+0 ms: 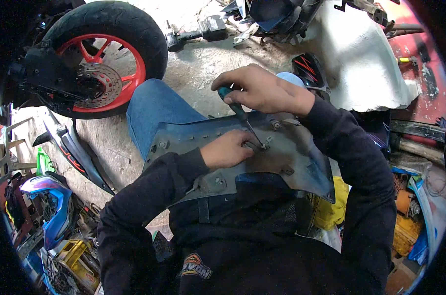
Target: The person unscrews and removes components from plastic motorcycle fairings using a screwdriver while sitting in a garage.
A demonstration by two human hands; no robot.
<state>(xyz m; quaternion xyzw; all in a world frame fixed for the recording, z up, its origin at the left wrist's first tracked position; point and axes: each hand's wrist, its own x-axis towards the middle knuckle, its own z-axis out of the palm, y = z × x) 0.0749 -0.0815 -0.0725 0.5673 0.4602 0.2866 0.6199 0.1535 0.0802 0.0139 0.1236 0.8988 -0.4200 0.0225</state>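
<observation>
Across my lap lies a grey-brown motorcycle fairing panel [188, 142], its inner side up, with small raised mounts and clips along it. My right hand [262, 88] is closed around the dark green handle of a screwdriver [240, 112], which slants down to the panel. The tip meets a small metal fastener [266, 146] near the panel's middle. Resting on the panel just left of that tip is my left hand [230, 149], with thumb and fingers pinched together. What they pinch, if anything, is hidden.
A motorcycle wheel [149, 44] with a red rim stands at the upper left. A cordless power tool [196, 34] lies on the concrete floor beyond my knee. Loose fairings [58, 201] and parts crowd the left; a white block [365, 64] and a yellow bag [331, 211] are at right.
</observation>
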